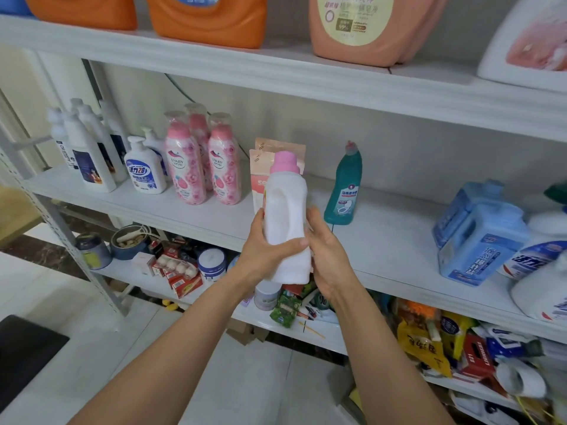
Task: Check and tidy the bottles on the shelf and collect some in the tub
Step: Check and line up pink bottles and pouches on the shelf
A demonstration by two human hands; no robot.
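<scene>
You've got the white bottle [285,210] in both hands, off the middle shelf [383,240] and held out in front of its edge, upright with a slight tilt, pink cap [284,162] on top

Left hand [270,250] wraps the lower body with the thumb across the front. Right hand [325,253] cups the opposite side, fingers hidden behind. Both are gripping, neither is open

My read: the 2-hand hold at chest height is for inspection, so you can turn it and read the label. The face toward the camera is blank, so the label is probably on the far side

What each level holds:
- middle shelf: white spray bottles [89,148] far left, a pump bottle [144,170], 3 pink bottles [202,167] in clear wrap, pouches [260,167] right behind the held bottle, a teal bottle [343,185] standing apart, blue jugs [481,237] to the right
- top shelf [276,72]: orange jugs [211,19] and a peach jug [368,26]
- lower shelf [129,274]: mixed clutter, including an egg tray [178,266]

There's bare board between the pouches and the teal bottle, which looks like this bottle's slot if it goes back

Tub: a dark object [27,348] sits at the lower left edge, can't tell if that's it, contents not visible
</scene>
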